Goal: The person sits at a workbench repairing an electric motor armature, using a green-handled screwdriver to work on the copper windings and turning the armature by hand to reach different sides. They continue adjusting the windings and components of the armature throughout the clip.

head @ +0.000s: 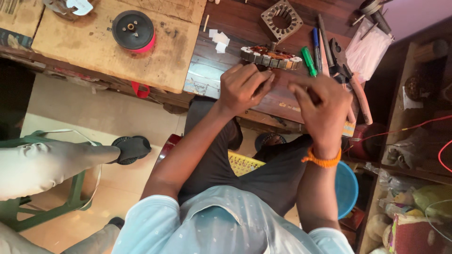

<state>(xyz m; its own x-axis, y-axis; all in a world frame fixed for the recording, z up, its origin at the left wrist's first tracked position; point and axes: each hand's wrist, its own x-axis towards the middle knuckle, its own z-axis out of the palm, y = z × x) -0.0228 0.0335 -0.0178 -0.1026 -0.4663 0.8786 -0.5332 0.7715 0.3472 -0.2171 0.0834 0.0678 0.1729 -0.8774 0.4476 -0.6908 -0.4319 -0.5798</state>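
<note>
A round motor stator (270, 57) with copper windings and pale teeth lies on the dark wooden bench (245, 23). My left hand (244, 87) is just in front of it, with its fingers curled and its fingertips at the stator's near edge. My right hand (322, 106), with an orange thread band (321, 160) at the wrist, is to the right of the stator. Its fingers are pinched together and point toward my left hand. Anything held between the fingers of either hand is hidden.
Behind the stator are a square metal core frame (281, 19), white paper slips (219, 40), a green marker (309, 61), a blue pen (316, 42), pliers (340, 63) and a plastic bag (372, 47). A black spool (133, 30) sits on cardboard. Another person's leg (52, 162) is at the left.
</note>
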